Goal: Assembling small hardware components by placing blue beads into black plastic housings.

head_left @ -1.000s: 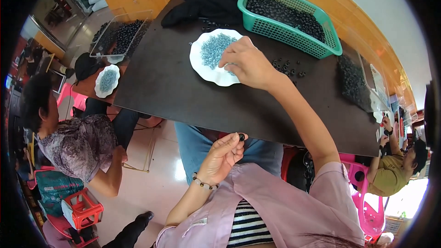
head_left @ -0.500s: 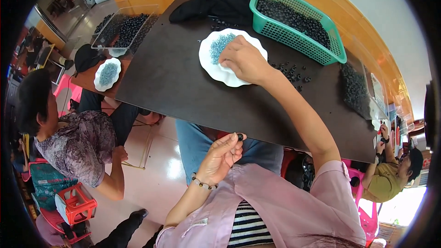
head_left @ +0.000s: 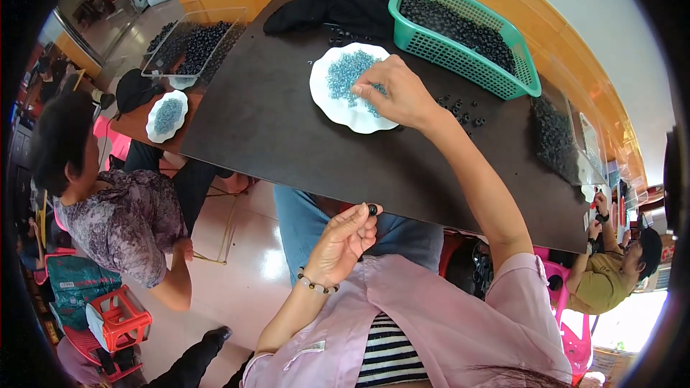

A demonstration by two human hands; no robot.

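My left hand is above my lap, thumb and forefinger pinching a small black ring-shaped part. Over the right side of a white scalloped plate hovers my right hand, its fingers bent and drawn together. Small clear bluish pieces are spread across the plate's middle. Whatever those right fingertips pinch is too small or hidden to make out. Loose black parts lie scattered on the dark table to the right of the plate.
A green basket of black parts stands at the back, beside a black cloth. Clear bins of black parts stand left and right. At the left sits a person near a second white plate; another person is far right.
My right hand has shifted slightly right over the plate, uncovering more bluish pieces. My left hand still holds the black part, nearly unmoved.
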